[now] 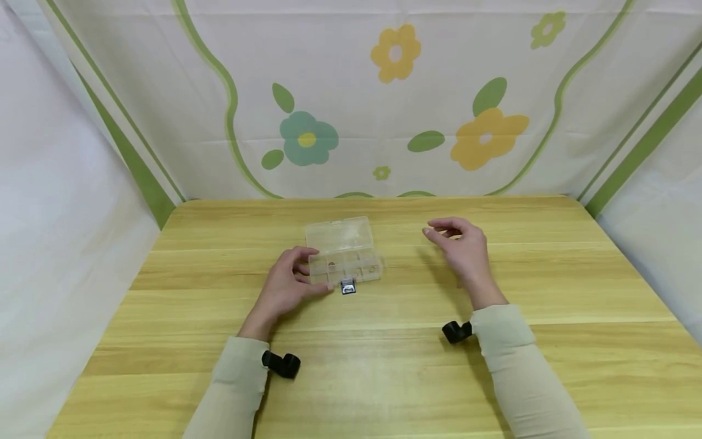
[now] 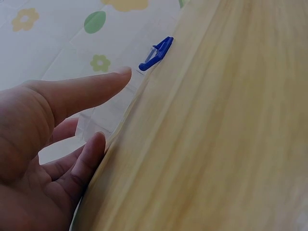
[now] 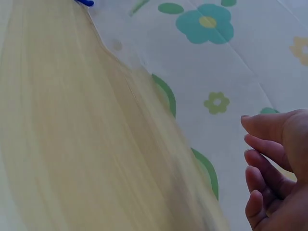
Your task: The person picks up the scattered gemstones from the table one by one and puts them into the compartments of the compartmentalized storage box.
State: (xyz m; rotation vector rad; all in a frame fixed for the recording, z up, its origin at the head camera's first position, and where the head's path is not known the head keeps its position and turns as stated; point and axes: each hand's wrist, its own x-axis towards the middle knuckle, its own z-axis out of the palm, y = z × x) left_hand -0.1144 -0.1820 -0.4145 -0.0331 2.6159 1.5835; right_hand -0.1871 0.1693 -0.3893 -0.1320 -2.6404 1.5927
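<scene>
A clear plastic compartment box (image 1: 344,259) sits on the wooden table with its lid (image 1: 338,235) raised at the back. Small ring-like items lie in a few of its compartments, too small to identify. At the box's front edge is a blue latch (image 2: 156,54) with a pale middle. My left hand (image 1: 287,277) holds the box's left end, thumb at the front side and fingers at the back and left side. To the right, apart from the box, my right hand (image 1: 460,253) is raised with fingers loosely bent, and nothing shows between thumb and fingertips.
The wooden table (image 1: 351,372) runs back to a white curtain (image 1: 340,79) printed with flowers. More white cloth hangs at both sides. A black camera mount (image 1: 282,364) is on the left wrist, another (image 1: 456,332) on the right.
</scene>
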